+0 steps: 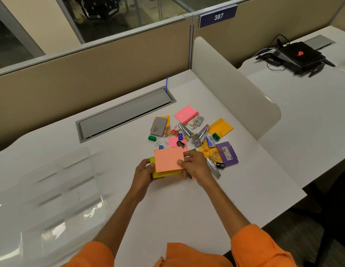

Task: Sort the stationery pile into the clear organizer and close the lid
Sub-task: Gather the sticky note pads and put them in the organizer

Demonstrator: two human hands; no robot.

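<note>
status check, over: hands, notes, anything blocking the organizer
Left hand grips note stack; right hand pinches its top pink sheet. Organizer to the left, nothing between. Pile unsorted beyond the hands.

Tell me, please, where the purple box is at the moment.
In the head view, the purple box lies at the right edge of the pile, right of the right hand, beside the blue staple box.

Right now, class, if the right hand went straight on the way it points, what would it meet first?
The right hand pinches the salmon pad; its fingers point left, so next it would likely meet the left hand gripping the yellow pad beneath.
</note>
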